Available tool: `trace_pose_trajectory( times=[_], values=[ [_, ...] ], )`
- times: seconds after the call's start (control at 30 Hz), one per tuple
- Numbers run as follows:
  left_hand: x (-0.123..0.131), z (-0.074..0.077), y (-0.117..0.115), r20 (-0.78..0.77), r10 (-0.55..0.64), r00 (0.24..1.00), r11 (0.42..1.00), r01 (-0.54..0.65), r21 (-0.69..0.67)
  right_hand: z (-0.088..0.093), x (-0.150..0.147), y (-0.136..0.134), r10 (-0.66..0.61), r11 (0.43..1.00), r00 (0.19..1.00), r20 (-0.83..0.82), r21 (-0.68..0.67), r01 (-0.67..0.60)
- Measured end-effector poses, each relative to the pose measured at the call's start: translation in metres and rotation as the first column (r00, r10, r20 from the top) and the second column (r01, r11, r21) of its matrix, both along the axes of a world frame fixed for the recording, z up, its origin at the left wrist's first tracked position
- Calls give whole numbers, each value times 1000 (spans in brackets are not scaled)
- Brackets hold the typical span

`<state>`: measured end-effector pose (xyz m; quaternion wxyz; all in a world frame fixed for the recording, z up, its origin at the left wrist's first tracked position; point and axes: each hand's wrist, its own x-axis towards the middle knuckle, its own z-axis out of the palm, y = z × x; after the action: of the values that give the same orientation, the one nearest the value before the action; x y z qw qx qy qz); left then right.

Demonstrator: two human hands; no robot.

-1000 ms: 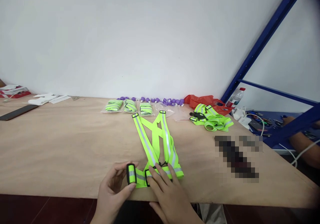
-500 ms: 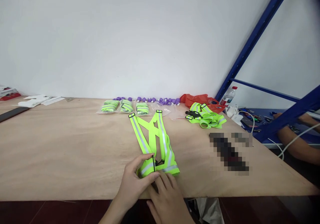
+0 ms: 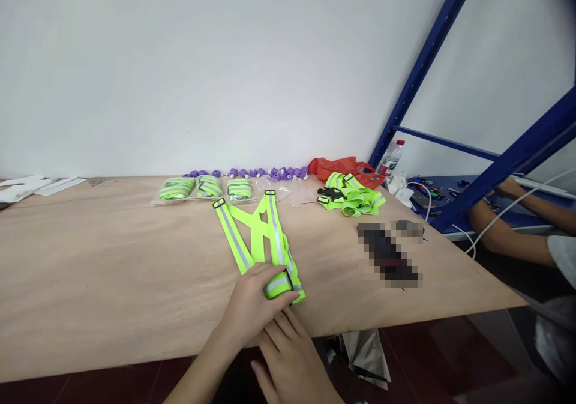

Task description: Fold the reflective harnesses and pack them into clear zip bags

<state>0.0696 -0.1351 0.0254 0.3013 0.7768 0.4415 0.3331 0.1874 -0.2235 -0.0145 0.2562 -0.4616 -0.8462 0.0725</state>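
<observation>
- The harness [image 3: 258, 231], bright yellow-green, lies on the table [image 3: 135, 272] near its front edge.
- Two long straps [image 3: 231, 232] with silver stripes end in black buckles [image 3: 219, 203] at the far side; plain strips cross between them.
- Its near end, partly hidden, shows a striped band [image 3: 276, 285] and another black buckle.

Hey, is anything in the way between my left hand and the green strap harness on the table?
Nothing visible is: your left hand grips the green strap harness directly at its near end. Your right hand lies nearer to you, not between them.
</observation>
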Motion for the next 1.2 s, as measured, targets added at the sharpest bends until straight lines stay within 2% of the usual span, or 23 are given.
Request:
trace_pose_trajectory(
  times=[0.13, 0.27, 0.47, 0.63, 0.9, 1.03, 1.2],
  values=[
    [6, -2, 0, -134, -11, 991, 996, 23, 86, -2, 1, -1, -5, 999, 998, -56, -54, 2],
    [14, -1, 1, -295, -47, 954, 981, 99, 165, -7, 1, -3, -20, 995, 994, -112, -95, 10],
    [27, 2, 5, -490, -70, 869, 970, 174, 169, -18, 0, -6, -55, 997, 992, -110, -68, 48],
    [33, 1, 8, -544, -115, 831, 966, 222, 135, -27, -2, -7, -82, 996, 991, -105, 17, 84],
    [39, -1, 9, -541, -111, 834, 962, 226, 152, -35, -5, -8, -118, 988, 986, -116, 86, 129],
    [40, -3, 9, -558, -99, 824, 956, 233, 175, -41, -6, -9, -132, 986, 987, -94, 89, 141],
    [42, -5, 8, -624, -110, 774, 935, 293, 198, -47, -4, -10, -126, 991, 992, -22, 52, 127]
  ],
)
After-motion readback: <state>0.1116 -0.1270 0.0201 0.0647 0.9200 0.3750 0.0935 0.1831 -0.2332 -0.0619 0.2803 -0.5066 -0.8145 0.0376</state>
